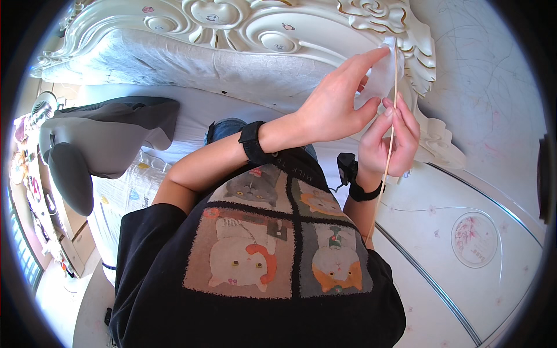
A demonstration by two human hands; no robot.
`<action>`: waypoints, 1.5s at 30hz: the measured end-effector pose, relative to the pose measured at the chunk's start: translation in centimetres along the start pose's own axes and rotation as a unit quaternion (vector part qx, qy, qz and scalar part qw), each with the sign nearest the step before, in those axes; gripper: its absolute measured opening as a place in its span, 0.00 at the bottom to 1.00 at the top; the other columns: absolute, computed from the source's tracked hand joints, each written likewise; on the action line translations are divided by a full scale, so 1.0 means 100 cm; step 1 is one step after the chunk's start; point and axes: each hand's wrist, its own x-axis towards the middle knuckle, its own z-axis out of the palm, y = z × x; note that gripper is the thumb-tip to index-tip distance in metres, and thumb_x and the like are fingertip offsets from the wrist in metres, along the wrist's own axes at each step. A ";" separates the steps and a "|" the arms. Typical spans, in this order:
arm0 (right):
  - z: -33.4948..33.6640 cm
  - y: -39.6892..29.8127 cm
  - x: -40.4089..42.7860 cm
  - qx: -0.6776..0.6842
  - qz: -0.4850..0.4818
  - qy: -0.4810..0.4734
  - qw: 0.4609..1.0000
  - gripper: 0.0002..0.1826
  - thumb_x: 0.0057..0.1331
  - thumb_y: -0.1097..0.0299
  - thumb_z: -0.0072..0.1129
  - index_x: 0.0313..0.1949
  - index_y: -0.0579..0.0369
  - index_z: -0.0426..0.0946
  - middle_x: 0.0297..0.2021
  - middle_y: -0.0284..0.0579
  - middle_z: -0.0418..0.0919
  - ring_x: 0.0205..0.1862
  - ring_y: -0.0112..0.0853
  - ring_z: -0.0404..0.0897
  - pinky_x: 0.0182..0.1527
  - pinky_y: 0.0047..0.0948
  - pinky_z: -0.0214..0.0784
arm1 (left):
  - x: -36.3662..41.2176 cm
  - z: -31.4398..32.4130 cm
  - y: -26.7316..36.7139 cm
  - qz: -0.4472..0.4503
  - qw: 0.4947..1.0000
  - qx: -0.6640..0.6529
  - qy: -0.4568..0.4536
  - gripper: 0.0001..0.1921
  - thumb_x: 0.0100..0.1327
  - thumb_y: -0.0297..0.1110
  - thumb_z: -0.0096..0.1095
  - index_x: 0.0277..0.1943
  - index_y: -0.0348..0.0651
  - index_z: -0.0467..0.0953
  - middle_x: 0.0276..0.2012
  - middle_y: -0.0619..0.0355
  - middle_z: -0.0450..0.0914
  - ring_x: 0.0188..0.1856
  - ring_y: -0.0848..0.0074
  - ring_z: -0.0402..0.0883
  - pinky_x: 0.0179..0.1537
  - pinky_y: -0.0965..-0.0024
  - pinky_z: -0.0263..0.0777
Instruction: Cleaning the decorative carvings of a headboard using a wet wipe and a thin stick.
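My right hand (pixel 389 137) pinches a thin wooden stick (pixel 388 158) between thumb and fingertips. The stick runs from near my right forearm up to a thin white cloth or tissue (pixel 385 80) against the carved headboard (pixel 322 37). Over the cloth reaches my left hand (pixel 335 98), its index fingertip touching the cloth near the stick's upper end. The left thumb is spread away, close to the right fingers. The other left fingers are partly hidden, so whether they grip the cloth is unclear.
Grey fabric (pixel 104 130) lies over an object at left, near a patterned cover (pixel 126 189). A small fan (pixel 43 106) stands beyond it. At right are a marked wall (pixel 483 87) and a white panel with metal trim (pixel 417 243), bearing a round decoration (pixel 474 239).
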 end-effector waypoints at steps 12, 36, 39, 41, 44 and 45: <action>-0.007 -0.001 -0.005 0.006 0.018 0.000 1.000 0.10 0.57 0.87 0.55 0.39 0.66 0.68 0.39 0.61 0.76 0.33 0.39 0.81 0.35 0.29 0.79 | -0.001 0.000 -0.001 -0.001 1.000 0.007 -0.006 0.34 0.52 0.20 0.59 0.64 0.39 0.58 0.46 0.46 0.74 0.40 0.65 0.80 0.43 0.67 0.74; -0.010 0.000 0.009 0.073 0.082 0.006 0.994 0.07 0.58 0.86 0.54 0.35 0.67 0.68 0.37 0.61 0.77 0.30 0.36 0.81 0.34 0.27 0.78 | -0.004 0.001 -0.001 -0.006 1.000 -0.010 0.000 0.35 0.52 0.21 0.59 0.65 0.41 0.58 0.50 0.47 0.72 0.37 0.68 0.73 0.41 0.69 0.71; -0.006 -0.001 0.014 0.087 0.085 0.013 0.992 0.07 0.58 0.86 0.54 0.35 0.67 0.67 0.37 0.61 0.77 0.30 0.36 0.81 0.34 0.28 0.79 | -0.003 0.002 -0.002 0.002 1.000 -0.005 0.002 0.35 0.52 0.20 0.59 0.65 0.41 0.57 0.49 0.47 0.72 0.37 0.67 0.74 0.41 0.68 0.72; -0.007 -0.002 0.015 0.103 0.091 0.020 0.990 0.07 0.58 0.86 0.54 0.35 0.68 0.67 0.37 0.61 0.77 0.30 0.36 0.81 0.34 0.28 0.79 | -0.003 0.001 0.000 0.018 1.000 0.006 0.009 0.35 0.52 0.20 0.59 0.65 0.40 0.57 0.49 0.46 0.72 0.37 0.67 0.75 0.41 0.68 0.72; -0.013 -0.002 0.014 0.113 0.118 0.018 0.986 0.07 0.58 0.86 0.54 0.35 0.68 0.67 0.37 0.62 0.77 0.30 0.37 0.81 0.33 0.28 0.79 | -0.005 -0.001 0.002 -0.007 1.000 0.014 -0.008 0.35 0.52 0.20 0.59 0.65 0.40 0.57 0.49 0.45 0.72 0.38 0.67 0.77 0.42 0.68 0.73; -0.014 -0.003 0.014 0.106 0.112 0.021 0.988 0.07 0.58 0.86 0.54 0.35 0.68 0.67 0.37 0.62 0.77 0.29 0.37 0.81 0.33 0.28 0.79 | -0.006 0.000 0.002 -0.011 1.000 0.003 -0.010 0.35 0.52 0.20 0.59 0.65 0.40 0.57 0.48 0.45 0.73 0.38 0.66 0.78 0.42 0.68 0.73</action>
